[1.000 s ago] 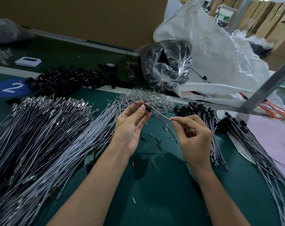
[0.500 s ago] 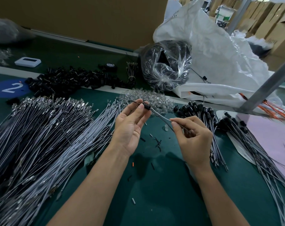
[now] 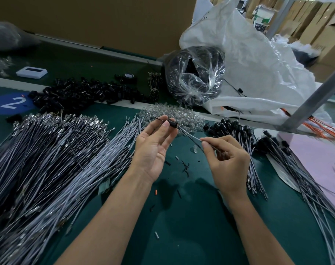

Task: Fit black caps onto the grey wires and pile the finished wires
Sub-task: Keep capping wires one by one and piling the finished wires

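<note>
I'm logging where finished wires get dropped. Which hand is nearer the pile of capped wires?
Right. The right hand pinches the wire right beside the pile of capped wires; the left hand, pinching the wire's capped end, is farther left.

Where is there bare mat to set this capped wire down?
The green mat between the forearms is mostly bare, with only small scraps, bordered by loose grey wires on the left and capped wires on the right. Farther back it is crowded: clear pieces, black caps.
</note>
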Demonstrator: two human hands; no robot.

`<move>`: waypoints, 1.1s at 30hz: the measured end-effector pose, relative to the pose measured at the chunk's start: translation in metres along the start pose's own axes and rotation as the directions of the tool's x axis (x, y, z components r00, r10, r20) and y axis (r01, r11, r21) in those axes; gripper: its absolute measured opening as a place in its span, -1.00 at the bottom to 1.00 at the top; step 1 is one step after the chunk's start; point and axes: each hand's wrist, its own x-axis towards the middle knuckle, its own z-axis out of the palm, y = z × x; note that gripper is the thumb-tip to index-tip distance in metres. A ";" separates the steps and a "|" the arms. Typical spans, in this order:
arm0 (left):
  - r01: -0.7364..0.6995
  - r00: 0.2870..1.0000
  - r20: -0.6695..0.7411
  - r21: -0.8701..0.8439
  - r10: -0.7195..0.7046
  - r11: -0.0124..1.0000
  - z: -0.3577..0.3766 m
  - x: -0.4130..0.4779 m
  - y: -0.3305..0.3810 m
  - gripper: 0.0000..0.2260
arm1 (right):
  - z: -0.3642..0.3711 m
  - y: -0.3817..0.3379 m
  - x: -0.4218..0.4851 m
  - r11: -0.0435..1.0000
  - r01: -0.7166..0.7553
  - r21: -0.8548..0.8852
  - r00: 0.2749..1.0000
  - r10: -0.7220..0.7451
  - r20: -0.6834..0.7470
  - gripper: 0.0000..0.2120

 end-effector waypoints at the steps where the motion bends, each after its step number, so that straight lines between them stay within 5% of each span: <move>1: 0.000 1.000 -0.002 -0.001 0.000 1.000 0.000 0.000 0.000 -0.78 | 0.000 0.000 0.000 1.000 0.001 -0.002 1.000 -0.001 0.000 -0.90; 15: -0.050 0.999 0.020 0.086 0.048 0.995 0.003 -0.002 -0.004 -0.87 | 0.000 0.001 0.000 0.998 0.028 -0.062 1.000 -0.027 0.011 -0.92; 22: -0.100 0.991 0.110 0.269 0.073 0.958 0.006 -0.006 -0.013 -0.87 | 0.002 0.000 0.001 0.992 0.070 -0.102 0.997 -0.068 0.021 -0.91; 33: -0.078 0.991 0.126 0.339 0.037 0.938 0.011 -0.011 -0.019 -0.84 | 0.003 -0.001 0.000 0.990 0.070 -0.120 0.993 -0.080 -0.081 -0.95</move>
